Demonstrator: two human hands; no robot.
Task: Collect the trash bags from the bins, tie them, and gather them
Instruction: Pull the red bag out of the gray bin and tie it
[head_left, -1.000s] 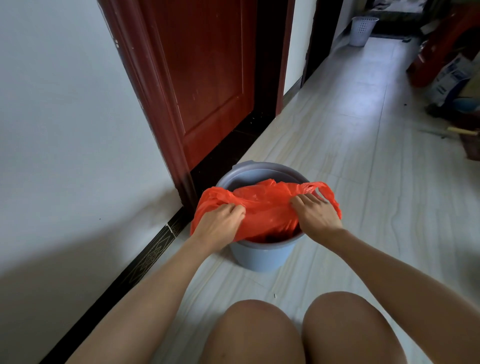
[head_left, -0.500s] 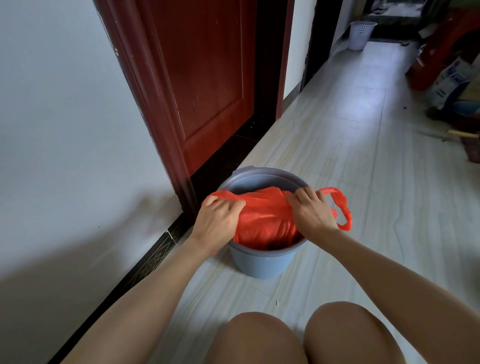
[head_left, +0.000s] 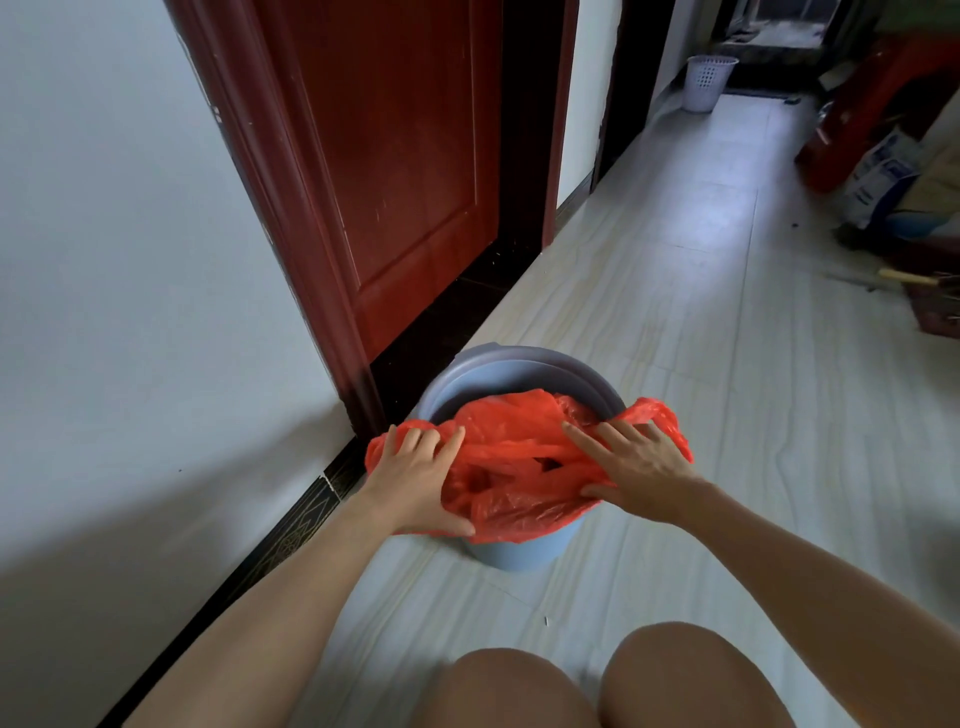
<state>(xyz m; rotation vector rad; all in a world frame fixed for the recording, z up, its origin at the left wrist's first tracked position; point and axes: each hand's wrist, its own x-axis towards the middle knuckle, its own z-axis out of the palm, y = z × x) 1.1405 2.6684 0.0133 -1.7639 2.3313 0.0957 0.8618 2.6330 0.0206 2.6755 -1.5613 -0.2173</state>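
Trash bag (head_left: 519, 467) in blue bin (head_left: 519, 551), gripped by left hand (head_left: 415, 483), right hand (head_left: 641, 467).

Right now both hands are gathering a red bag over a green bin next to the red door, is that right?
Nearly. The head view shows the bin is blue-grey, not green. The rest holds: left hand and right hand are gathering the red bag over it, beside the red door.

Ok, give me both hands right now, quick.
Left hand: grips the left edge of the red trash bag, thumb underneath.
Right hand: fingers spread over the bag's right side, thumb pinching it.
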